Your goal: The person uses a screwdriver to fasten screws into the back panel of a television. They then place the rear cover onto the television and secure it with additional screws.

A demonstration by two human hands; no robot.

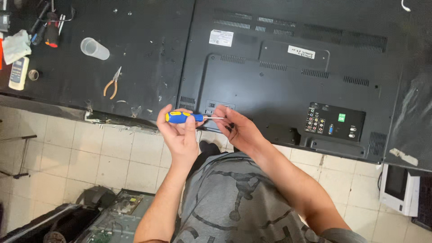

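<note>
My left hand (179, 132) grips a screwdriver (185, 117) by its blue and yellow handle, held level over the front edge of the bench. Its thin metal shaft points right into the fingertips of my right hand (237, 129), which pinch the tip. Both hands hover just in front of a large black television (288, 76) that lies face down on the bench, its back cover up. A panel of coloured sockets (330, 124) sits near the cover's lower right.
On the dark bench (135, 54) to the left lie pliers with tan handles (112, 83), a clear plastic cup on its side (94, 48), a white cloth (16, 45) and a remote control (19, 73). A circuit board and parts (112, 216) lie on the tiled floor.
</note>
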